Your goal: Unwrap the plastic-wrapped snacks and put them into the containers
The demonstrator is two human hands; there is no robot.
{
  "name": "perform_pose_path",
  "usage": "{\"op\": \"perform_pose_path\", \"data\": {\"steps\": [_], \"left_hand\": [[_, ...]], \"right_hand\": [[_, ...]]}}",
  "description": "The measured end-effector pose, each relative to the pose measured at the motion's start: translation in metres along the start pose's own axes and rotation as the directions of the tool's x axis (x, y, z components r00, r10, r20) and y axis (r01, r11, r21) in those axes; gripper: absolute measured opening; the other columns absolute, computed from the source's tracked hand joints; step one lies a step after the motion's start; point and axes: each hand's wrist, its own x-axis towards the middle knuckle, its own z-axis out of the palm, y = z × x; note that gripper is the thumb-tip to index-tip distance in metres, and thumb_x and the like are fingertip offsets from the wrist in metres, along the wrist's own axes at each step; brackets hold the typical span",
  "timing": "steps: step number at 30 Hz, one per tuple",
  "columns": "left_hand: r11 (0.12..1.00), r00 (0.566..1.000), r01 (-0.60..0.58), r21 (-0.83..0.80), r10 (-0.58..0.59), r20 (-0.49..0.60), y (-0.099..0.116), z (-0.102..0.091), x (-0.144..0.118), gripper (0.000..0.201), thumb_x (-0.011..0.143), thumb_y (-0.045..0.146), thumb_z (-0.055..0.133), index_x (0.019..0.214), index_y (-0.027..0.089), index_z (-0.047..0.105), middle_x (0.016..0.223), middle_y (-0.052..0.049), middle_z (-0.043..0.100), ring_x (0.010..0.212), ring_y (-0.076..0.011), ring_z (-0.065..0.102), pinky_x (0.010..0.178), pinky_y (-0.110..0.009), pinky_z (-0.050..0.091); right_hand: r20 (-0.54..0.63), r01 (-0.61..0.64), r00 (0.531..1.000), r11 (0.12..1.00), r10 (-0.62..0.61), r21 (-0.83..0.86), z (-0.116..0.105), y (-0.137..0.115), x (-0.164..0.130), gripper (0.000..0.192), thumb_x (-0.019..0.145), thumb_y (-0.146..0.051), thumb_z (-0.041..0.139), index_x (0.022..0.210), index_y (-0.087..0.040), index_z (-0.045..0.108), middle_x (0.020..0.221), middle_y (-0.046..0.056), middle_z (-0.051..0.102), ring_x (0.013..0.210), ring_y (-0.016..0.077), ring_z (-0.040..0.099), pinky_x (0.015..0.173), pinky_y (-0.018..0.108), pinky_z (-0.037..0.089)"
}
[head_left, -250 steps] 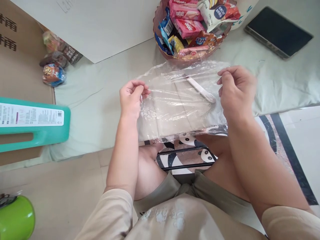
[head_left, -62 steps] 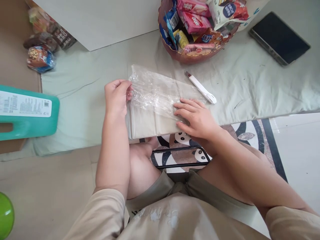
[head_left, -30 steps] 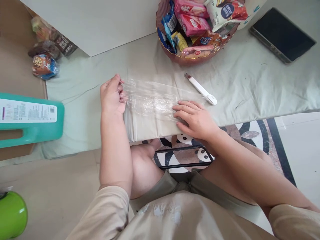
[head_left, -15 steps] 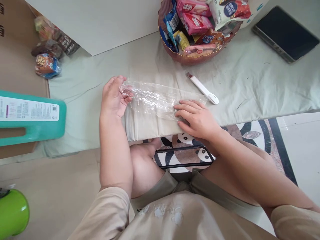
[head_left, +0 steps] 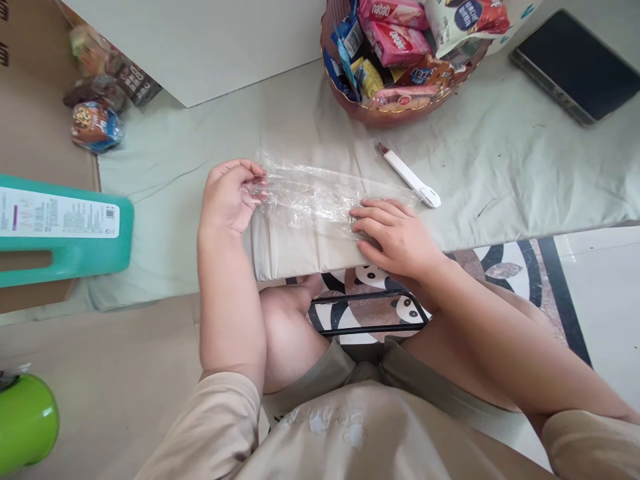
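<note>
While the left hand (head_left: 229, 197) curls its fingers (head_left: 254, 189) closed around the left end of a crumpled sheet of clear plastic film (head_left: 313, 197), the right hand (head_left: 397, 235) lies flat on the film's right end, fingers (head_left: 370, 212) stretched out and spread, pressing down rather than gripping. The film runs as a narrow, wrinkled band between the two hands, lying on the near edge of a surface covered in pale green cloth (head_left: 500, 173), just above where the cloth drops over the edge toward the person's knees.

Just beyond the right hand, a slim white utility knife (head_left: 410, 177) lies at a slant on the cloth, near the film's far right corner; whether they touch cannot be told. Farther off, a round brown basket (head_left: 400, 110) holds packets of snacks, pink wafer packs among them. At the far right lies a dark flat tablet (head_left: 575, 67). A large white board (head_left: 200, 40) sits at the far left of the cloth, and by its left corner lie a few loose wrapped snacks (head_left: 95, 123) beside brown cardboard (head_left: 30, 133). A teal plastic jug (head_left: 65, 230) with a white label lies on its side at the left edge. At the near left corner a bright green rounded object (head_left: 25, 423) shows in part.
</note>
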Motion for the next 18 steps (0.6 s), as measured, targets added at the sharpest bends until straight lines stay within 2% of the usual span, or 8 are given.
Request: {"op": "perform_pose_path", "data": {"steps": [2,4,9,12,14,16,18], "left_hand": [[0.999,0.999,0.032,-0.011,-0.032,-0.03,0.001,0.001,-0.001,0.008,0.064,0.025,0.064,0.059,0.019,0.062,0.075,-0.007,0.061,0.066,-0.0137,0.057,0.05,-0.027,0.039],[0.998,0.999,0.026,0.049,-0.025,-0.028,0.0,0.0,-0.002,0.009,0.062,0.026,0.069,0.065,0.019,0.064,0.078,-0.007,0.061,0.067,-0.0145,0.059,0.051,-0.028,0.041],[0.963,0.99,-0.129,0.237,0.111,0.087,-0.012,-0.011,-0.003,0.036,0.05,0.016,0.076,0.085,0.021,0.07,0.098,-0.004,0.064,0.066,-0.0127,0.059,0.051,-0.028,0.037],[0.938,0.987,-0.136,0.318,0.102,0.121,-0.016,-0.021,-0.003,0.041,0.052,0.013,0.069,0.091,0.024,0.072,0.076,-0.002,0.062,0.067,-0.016,0.057,0.05,-0.026,0.032],[0.896,0.988,-0.143,0.421,0.103,0.116,-0.016,-0.025,-0.006,0.045,0.053,0.01,0.063,0.094,0.026,0.073,0.072,-0.002,0.061,0.069,-0.0173,0.058,0.054,-0.026,0.035],[0.82,0.978,-0.21,0.533,0.167,0.127,-0.016,-0.027,-0.009,0.046,0.055,0.007,0.061,0.094,0.027,0.075,0.09,-0.004,0.066,0.072,-0.0169,0.06,0.06,-0.029,0.042],[0.721,0.952,-0.303,0.623,0.259,0.163,-0.017,-0.027,-0.01,0.044,0.058,0.006,0.062,0.094,0.027,0.077,0.112,-0.007,0.066,0.081,-0.02,0.063,0.068,-0.034,0.05]], "right_hand": [[0.004,-0.001,1.0,1.0,0.001,0.003,0.0,0.0,0.0,0.021,0.096,-0.026,0.056,0.109,-0.022,0.072,0.136,0.008,0.073,0.137,0.0329,0.062,0.113,0.054,0.047],[0.008,-0.001,1.0,1.0,0.001,0.004,0.0,0.001,0.0,0.021,0.096,-0.026,0.056,0.11,-0.022,0.072,0.137,0.008,0.073,0.138,0.0327,0.062,0.113,0.053,0.047],[-0.006,0.015,1.0,1.0,-0.015,0.011,0.0,0.002,0.001,0.02,0.096,-0.029,0.056,0.107,-0.021,0.072,0.134,0.008,0.074,0.136,0.0327,0.063,0.113,0.052,0.048],[-0.017,0.009,1.0,0.998,-0.008,0.054,0.001,0.003,0.001,0.021,0.096,-0.029,0.055,0.107,-0.021,0.071,0.131,0.01,0.075,0.132,0.0319,0.065,0.11,0.052,0.05],[-0.054,0.023,0.998,0.997,-0.019,0.073,0.002,0.003,0.001,0.021,0.097,-0.03,0.053,0.104,-0.021,0.071,0.127,0.011,0.076,0.125,0.0303,0.069,0.106,0.049,0.054],[-0.111,0.039,0.993,0.996,-0.031,0.075,0.001,0.002,0.002,0.021,0.097,-0.029,0.051,0.099,-0.021,0.069,0.118,0.011,0.078,0.113,0.0274,0.073,0.099,0.045,0.057],[-0.183,0.045,0.983,0.997,-0.032,0.066,-0.003,0.0,0.004,0.02,0.097,-0.028,0.048,0.092,-0.023,0.067,0.102,0.009,0.079,0.097,0.024,0.074,0.087,0.041,0.06]]}}
